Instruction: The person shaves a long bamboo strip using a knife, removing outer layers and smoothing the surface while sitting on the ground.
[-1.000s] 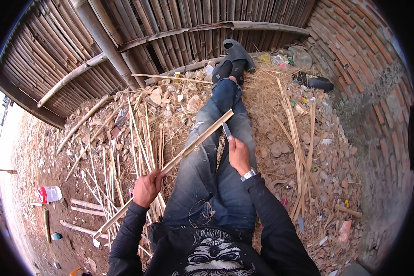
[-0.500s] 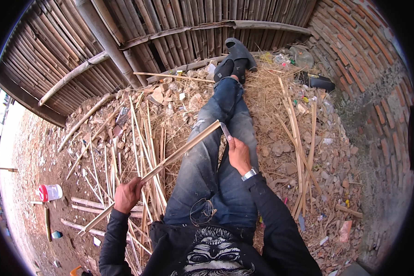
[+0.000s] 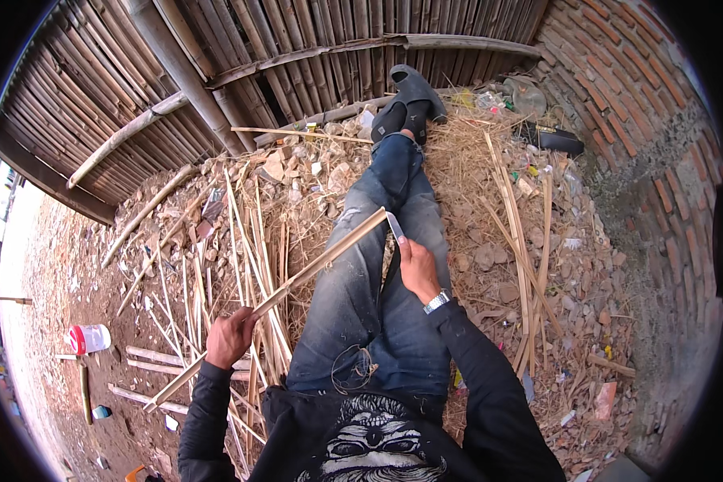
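Observation:
A long split bamboo strip (image 3: pixel 321 259) runs slantwise across my thighs, its far end above my knees. My left hand (image 3: pixel 230 338) is closed round it nearer its lower left end. In my right hand (image 3: pixel 419 270) is a knife (image 3: pixel 395 227), gripped with its pale blade pointing up and touching or very close to the strip's far end. The knife's handle is mostly hidden by my fingers. My outstretched legs (image 3: pixel 337 297) in worn jeans lie under both hands. A thin loop of wire or string (image 3: pixel 353 371) rests on my lap.
Several loose bamboo strips (image 3: pixel 257 265) lie to my left, and more strips (image 3: pixel 516 233) to my right. A bamboo fence (image 3: pixel 313 24) stands beyond my feet. At right rises a brick wall (image 3: pixel 618 88). A red and white tub (image 3: pixel 88 338) lies far left among rubble and straw.
My left hand has shifted slightly to the right with the bamboo strip. The knife blade has turned a little at the strip's far end, while my right hand stays nearly in place.

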Action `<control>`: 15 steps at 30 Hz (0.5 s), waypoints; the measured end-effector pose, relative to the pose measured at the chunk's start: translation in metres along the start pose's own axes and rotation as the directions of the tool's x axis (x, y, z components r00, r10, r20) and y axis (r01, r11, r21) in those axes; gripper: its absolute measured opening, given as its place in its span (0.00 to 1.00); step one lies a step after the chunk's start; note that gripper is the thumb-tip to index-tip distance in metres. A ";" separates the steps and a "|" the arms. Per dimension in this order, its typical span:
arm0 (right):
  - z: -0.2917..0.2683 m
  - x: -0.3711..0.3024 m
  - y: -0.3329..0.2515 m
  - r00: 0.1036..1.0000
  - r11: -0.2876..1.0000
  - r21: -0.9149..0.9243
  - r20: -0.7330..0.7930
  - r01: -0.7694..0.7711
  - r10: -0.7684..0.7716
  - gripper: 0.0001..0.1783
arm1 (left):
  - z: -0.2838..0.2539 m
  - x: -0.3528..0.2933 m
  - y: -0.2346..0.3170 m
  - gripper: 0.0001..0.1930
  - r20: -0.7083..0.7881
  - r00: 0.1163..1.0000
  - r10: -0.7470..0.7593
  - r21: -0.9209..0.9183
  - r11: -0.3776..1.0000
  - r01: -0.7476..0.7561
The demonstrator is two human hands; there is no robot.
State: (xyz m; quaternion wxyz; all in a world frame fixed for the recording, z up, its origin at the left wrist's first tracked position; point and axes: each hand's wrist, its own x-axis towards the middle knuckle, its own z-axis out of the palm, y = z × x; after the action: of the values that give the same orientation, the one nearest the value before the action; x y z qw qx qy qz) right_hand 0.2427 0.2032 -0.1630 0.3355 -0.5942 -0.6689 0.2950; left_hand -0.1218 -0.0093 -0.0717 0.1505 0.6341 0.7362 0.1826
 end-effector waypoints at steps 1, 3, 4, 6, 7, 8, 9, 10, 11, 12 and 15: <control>-0.001 -0.001 0.001 0.999 1.000 -0.007 0.039 0.002 -0.001 0.25 | -0.002 0.001 0.002 0.11 0.025 1.000 -0.019 -0.001 1.000 0.019; -0.006 -0.001 -0.003 0.993 1.000 -0.021 0.117 0.009 -0.006 0.26 | -0.005 0.003 0.007 0.11 0.072 0.996 -0.057 -0.002 0.998 0.058; -0.003 -0.004 -0.005 0.989 1.000 -0.008 0.143 0.029 -0.027 0.26 | -0.001 0.005 0.008 0.11 0.040 0.999 -0.022 -0.011 1.000 0.022; 0.010 -0.016 -0.010 0.977 0.997 0.019 0.199 0.074 -0.077 0.27 | 0.013 0.008 0.010 0.11 -0.031 0.999 0.044 -0.024 0.999 -0.045; 0.014 -0.019 -0.011 0.979 0.996 0.023 0.182 0.083 -0.086 0.27 | 0.016 0.010 0.011 0.12 -0.035 0.997 0.067 0.001 0.998 -0.067; 0.010 -0.019 -0.014 0.979 0.997 0.035 0.193 0.062 -0.068 0.27 | 0.018 0.012 0.013 0.12 -0.037 0.998 0.053 -0.009 0.999 -0.053; 0.006 -0.019 -0.018 0.978 0.998 0.047 0.204 0.041 -0.050 0.27 | 0.020 0.014 0.016 0.12 -0.040 0.999 0.038 -0.020 0.999 -0.039; 0.003 -0.017 -0.021 0.976 0.998 0.060 0.217 0.020 -0.032 0.27 | 0.021 0.015 0.017 0.12 -0.042 0.999 0.021 -0.029 0.999 -0.022; 0.002 -0.014 -0.016 0.989 0.999 0.043 0.151 0.002 -0.009 0.27 | 0.021 0.017 0.017 0.12 -0.024 1.000 0.018 -0.018 1.000 -0.018; 0.001 -0.009 -0.009 0.996 0.999 0.028 0.085 -0.016 0.013 0.26 | 0.018 0.017 0.018 0.11 -0.014 1.000 0.015 -0.011 1.000 -0.015; 0.001 -0.001 0.005 0.999 0.999 0.017 -0.033 -0.029 0.029 0.26 | 0.007 0.013 0.010 0.11 0.001 1.000 0.020 -0.001 1.000 -0.020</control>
State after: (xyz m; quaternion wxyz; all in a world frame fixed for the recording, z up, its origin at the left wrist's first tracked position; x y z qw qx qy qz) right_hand 0.2448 0.2027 -0.1672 0.3471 -0.6058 -0.6521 0.2956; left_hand -0.1117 0.0057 -0.0735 0.1495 0.6413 0.7298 0.1839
